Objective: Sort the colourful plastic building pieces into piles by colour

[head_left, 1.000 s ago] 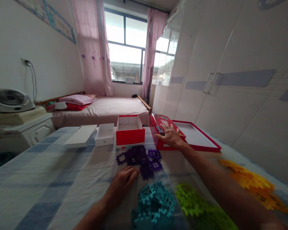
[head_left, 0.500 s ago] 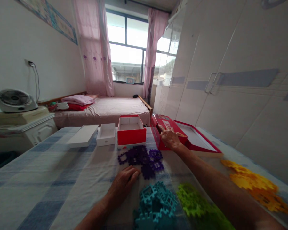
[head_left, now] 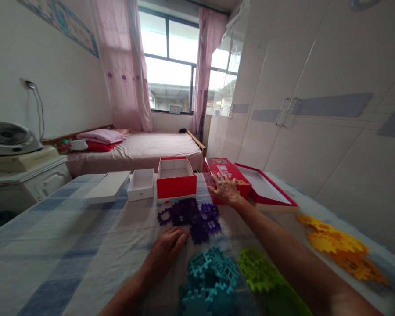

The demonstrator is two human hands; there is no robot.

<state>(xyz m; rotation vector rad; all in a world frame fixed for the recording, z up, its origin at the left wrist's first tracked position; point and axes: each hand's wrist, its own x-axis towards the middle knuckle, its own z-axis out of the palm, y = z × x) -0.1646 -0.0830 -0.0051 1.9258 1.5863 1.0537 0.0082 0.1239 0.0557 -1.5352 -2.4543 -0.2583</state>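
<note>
My right hand (head_left: 226, 189) lies on a red box (head_left: 228, 169) with white lettering, its fingers spread over the top. On the cloth below the purple notched plastic pieces (head_left: 197, 219), my left hand (head_left: 168, 243) rests loosely curled, and nothing shows in it. Nearer to me lies a pile of teal interlocking pieces (head_left: 210, 281). Beside that pile are green pieces (head_left: 260, 270), partly hidden by my right forearm. Yellow-orange pieces (head_left: 339, 243) lie at the far right.
Behind the purple pieces stands an open red box (head_left: 177, 186). Left of it are a small white box (head_left: 141, 186) and a flat white box or lid (head_left: 108, 188). An open red-rimmed tray (head_left: 270, 186) sits right of the lettered box. A checked cloth (head_left: 69, 245) covers the table.
My right hand has gone from a pointing pose to fingers spread flat across the red box. My left hand keeps its pose. The whole view has shifted slightly.
</note>
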